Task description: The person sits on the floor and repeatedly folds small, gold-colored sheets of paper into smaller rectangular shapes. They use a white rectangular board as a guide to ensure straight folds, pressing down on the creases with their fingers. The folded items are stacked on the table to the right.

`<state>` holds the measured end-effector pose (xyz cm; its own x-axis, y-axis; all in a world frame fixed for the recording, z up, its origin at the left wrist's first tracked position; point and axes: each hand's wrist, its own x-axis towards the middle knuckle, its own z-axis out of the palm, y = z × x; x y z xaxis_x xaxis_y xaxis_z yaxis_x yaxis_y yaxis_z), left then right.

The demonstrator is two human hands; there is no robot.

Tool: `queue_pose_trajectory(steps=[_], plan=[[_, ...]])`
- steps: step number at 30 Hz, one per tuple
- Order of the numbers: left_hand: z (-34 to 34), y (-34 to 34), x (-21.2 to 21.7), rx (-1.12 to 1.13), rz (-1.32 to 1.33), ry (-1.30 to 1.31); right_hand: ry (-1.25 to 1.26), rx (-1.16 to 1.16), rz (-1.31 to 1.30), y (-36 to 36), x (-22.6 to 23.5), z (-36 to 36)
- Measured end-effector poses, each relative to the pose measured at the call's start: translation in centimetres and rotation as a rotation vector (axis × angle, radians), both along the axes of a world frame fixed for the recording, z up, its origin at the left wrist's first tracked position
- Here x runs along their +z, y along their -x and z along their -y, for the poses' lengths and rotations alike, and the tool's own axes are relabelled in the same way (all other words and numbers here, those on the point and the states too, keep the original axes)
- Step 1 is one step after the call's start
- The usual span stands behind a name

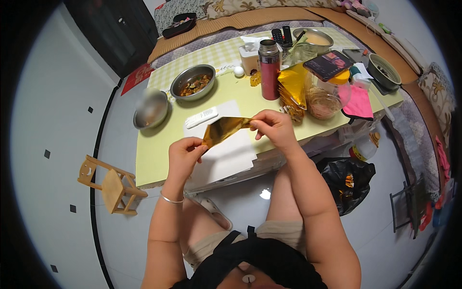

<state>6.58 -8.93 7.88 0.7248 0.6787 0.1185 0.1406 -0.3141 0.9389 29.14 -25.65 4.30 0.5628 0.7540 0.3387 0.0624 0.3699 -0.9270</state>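
Observation:
A folded sheet of gold foil paper point(224, 129) hangs in the air between both my hands, above the near edge of a low yellow-green table point(149, 164). My left hand point(185, 153) pinches its lower left end. My right hand point(273, 126) pinches its upper right end. Under the paper lies a white sheet point(226, 156) on the table. A stack of more gold foil sheets point(293, 86) stands just beyond my right hand.
On the table stand a red thermos point(269, 70), two steel bowls point(193, 82) point(150, 110), a white remote-like bar point(201, 117), a glass jar point(323, 98) with a phone point(328, 65) on it and a pink cloth point(358, 103). A wooden stool point(110, 185) is left, a black bag point(349, 180) right.

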Motion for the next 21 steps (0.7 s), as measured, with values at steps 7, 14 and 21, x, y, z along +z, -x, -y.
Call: queue_pose_trajectory(steps=[7,14,21], plan=[[0.7,-9.3,3.9,-0.152,0.066,0.218,-0.388,-0.502,-0.235,-2.2,-0.3,3.3],[5.1,-19.9,1.4,-0.256,-0.016,0.596,-0.492,-0.585,-0.178,-2.1,0.3,4.8],[7.4,-24.8,1.5,-0.131,-0.074,0.737,-0.518,-0.592,-0.173,-2.9,-0.2,4.6]])
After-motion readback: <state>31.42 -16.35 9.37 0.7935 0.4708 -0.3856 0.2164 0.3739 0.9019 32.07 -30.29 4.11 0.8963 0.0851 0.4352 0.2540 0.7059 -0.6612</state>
